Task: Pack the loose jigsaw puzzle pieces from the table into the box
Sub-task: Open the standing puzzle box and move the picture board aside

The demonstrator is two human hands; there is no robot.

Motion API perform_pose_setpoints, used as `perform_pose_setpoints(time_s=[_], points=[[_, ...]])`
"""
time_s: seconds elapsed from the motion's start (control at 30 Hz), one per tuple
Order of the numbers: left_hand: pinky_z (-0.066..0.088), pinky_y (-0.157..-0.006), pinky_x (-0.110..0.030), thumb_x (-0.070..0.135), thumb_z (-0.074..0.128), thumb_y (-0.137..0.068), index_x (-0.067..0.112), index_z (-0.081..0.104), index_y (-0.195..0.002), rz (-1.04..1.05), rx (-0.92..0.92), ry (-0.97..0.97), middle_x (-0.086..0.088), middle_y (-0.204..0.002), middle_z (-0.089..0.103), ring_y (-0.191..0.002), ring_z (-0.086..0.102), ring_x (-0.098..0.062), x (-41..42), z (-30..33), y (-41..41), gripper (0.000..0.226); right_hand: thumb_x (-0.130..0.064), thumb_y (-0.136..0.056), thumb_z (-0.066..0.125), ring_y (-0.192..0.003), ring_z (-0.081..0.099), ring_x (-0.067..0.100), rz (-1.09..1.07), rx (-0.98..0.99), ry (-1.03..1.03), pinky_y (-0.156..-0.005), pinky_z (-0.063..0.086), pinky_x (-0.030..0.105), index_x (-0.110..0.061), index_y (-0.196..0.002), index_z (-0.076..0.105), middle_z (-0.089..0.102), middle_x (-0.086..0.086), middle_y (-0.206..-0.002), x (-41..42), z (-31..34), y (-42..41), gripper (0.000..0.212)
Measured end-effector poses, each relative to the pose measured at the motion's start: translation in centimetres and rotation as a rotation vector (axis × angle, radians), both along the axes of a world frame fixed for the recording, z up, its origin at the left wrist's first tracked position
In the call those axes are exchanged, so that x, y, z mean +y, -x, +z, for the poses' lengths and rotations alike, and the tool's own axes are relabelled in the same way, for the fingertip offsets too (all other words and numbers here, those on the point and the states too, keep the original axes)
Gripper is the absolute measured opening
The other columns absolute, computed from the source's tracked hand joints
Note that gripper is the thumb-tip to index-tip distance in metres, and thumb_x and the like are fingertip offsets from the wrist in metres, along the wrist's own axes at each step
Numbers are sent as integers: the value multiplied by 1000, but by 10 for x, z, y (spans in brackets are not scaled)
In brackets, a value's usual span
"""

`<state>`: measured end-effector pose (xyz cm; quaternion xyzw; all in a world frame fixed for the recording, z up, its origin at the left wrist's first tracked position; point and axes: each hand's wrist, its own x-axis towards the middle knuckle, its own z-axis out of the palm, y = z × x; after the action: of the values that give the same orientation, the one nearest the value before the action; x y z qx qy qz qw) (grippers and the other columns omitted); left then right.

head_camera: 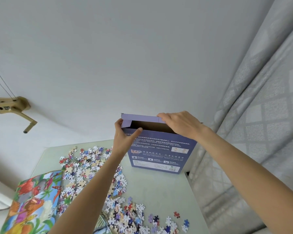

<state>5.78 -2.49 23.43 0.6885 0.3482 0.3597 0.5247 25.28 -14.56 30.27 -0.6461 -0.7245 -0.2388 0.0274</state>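
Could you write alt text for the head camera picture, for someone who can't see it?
Two bare hands, left hand and right hand, hold open the top of an upright purple box on a pale table. Loose puzzle pieces are scattered beside it.

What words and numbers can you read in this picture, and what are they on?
"LZP": logo on the front of the purple box.
"Net size 700*500mm. About 14 years old": white line beside the logo, partly blurred, so not certain.
Other print on the box: Chinese lines and number codes, too small to read.
Wall crank: dark mark, unreadable.
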Motion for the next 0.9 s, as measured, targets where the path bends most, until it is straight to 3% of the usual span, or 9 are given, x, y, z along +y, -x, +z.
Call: perform_pose_setpoints(time_s=[0.13, 0.23, 0.3, 0.37, 0.47, 0.63, 0.7, 0.77, 0.9], points=[[47, -91, -35, 64, 70, -56, 30, 28, -129, -4, 67, -16, 5, -124, 53, -109, 55, -15, 10, 1, -5, 91, -45, -96, 38, -71, 65, 28, -135, 169, -149, -61, 42, 29, -15, -113, 57, 72, 0, -88, -5, 9, -18, 40], [49, -91, -38, 66, 68, -54, 32, 28, -128, -9, 71, -13, 5, -123, 54, -108, 56, -16, 16, 3, -14, 91, -61, -79, 54, -103, 60, 18, -165, 463, -278, -87, 41, 32, -23, -126, 51, 64, -4, -117, -31, 0, -42, 60], [48, -92, -39, 63, 69, -56, 32, 28, -128, 1, 74, -7, 5, -123, 53, -109, 55, -16, 20, 5, -21, 88, -55, -70, 71, -119, 45, 8, -195, 649, -155, -97, 34, 28, -32, -135, 39, 48, -11, -135, -46, -10, -54, 76], [46, -94, -38, 58, 69, -60, 31, 28, -128, 15, 74, 8, 5, -124, 53, -111, 53, -16, 25, 5, -27, 84, -42, -69, 79, -117, 47, 5, -237, 779, -84, -96, 39, 29, -36, -133, 39, 46, -14, -131, -50, -19, -63, 75], [45, -95, -37, 50, 72, -65, 29, 29, -127, 17, 47, 28, 3, -124, 52, -113, 52, -17, 32, 5, -34, 79, -22, -77, 76, -100, 59, 9, -197, 989, -166, -85, 52, 34, -26, -113, 56, 60, -9, -110, -44, -28, -72, 41], [45, -95, -38, 33, 76, -74, 26, 33, -124, 37, 5, 100, 2, -122, 49, -111, 51, -18, 43, 6, -47, 66, -29, -90, 60, -73, 58, 0, -284, 1243, -288, -73, 43, 14, -27, -98, 60, 63, -11, -85, -23, -19, -82, 9], [49, -91, -42, 41, 73, -69, 26, 36, -118, 75, -7, 118, 0, -118, 53, -105, 56, -20, 45, 9, -51, 63, -40, -90, 56, -74, 57, 7, -426, 1237, -348, -75, 43, 23, -21, -103, 59, 62, -4, -80, -8, -18, -88, 23], [49, -88, -42, 46, 69, -71, 26, 38, -114, 119, 23, 51, 1, -115, 54, -103, 56, -20, 45, 9, -52, 56, -47, -92, 49, -90, 57, 21, -598, 1196, -365, -81, 41, 32, -15, -107, 59, 64, 4, -94, 7, -18, -94, 37], [47, -86, -40, 51, 55, -86, 28, 43, -108, 178, 64, -55, 5, -108, 55, -100, 56, -19, 40, 9, -50, 35, -47, -95, 43, -105, 55, 29, -730, 1329, -178, -88, 41, 37, -6, -108, 62, 63, 12, -113, 24, -25, -105, 47]])
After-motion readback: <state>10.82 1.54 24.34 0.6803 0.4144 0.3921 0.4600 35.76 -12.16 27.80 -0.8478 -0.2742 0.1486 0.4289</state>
